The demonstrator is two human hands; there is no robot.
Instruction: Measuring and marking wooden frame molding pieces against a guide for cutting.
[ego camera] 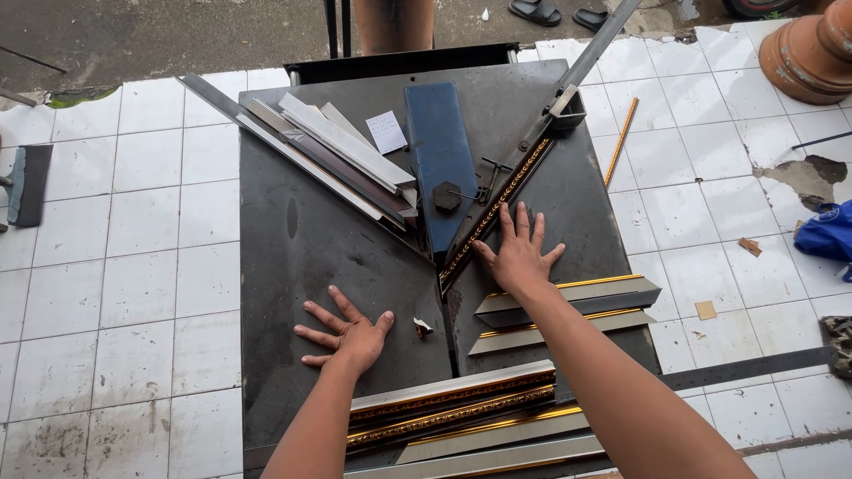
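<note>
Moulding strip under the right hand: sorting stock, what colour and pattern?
Dark strip with gold ornamental beading, in the head view.

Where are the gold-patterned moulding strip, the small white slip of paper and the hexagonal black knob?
gold-patterned moulding strip [497,206], head view, on its ornamented face, midway along.
small white slip of paper [386,132], head view, on the middle of the sheet.
hexagonal black knob [447,196], head view, on its flat top.

Two bare forearms — no sleeves, rings or watch — unadorned fingers.
</note>
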